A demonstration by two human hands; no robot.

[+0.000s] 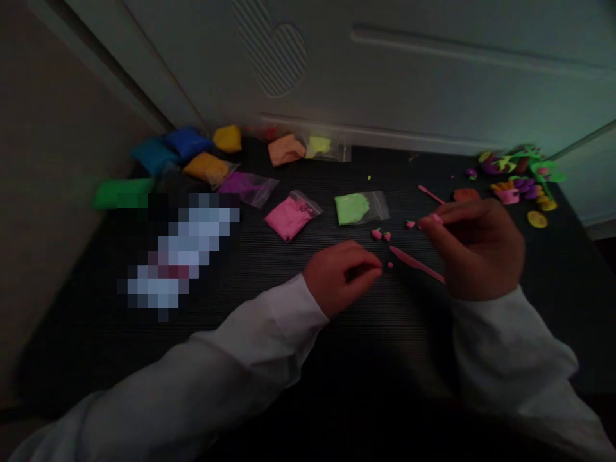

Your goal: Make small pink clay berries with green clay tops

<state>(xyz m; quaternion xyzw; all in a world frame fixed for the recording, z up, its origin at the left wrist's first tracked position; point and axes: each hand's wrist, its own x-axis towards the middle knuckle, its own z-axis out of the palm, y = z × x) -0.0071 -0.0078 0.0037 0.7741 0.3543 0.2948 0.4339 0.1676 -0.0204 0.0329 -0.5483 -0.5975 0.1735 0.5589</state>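
My right hand [481,250] is raised over the right part of the dark table, thumb and fingers pinching a small piece of pink clay [436,219]. My left hand [341,276] hovers or rests low over the middle, thumb and fingertips pressed together; whatever is between them, if anything, is too small to see. Just right of those fingertips lies a tiny pink clay ball [390,265]. Little pink clay shapes with green tops [376,235] sit beyond it. A pink plastic knife [414,262] lies between the hands, its near end hidden behind my right hand.
Bags of pink clay [289,218] and light green clay [353,208] lie mid-table. Blue, yellow and other clay packs [188,142] crowd the back left, near a pixelated rectangular object [187,250]. Finished-looking coloured clay figures [522,183] stand at the right. A white panel [409,83] rises behind.
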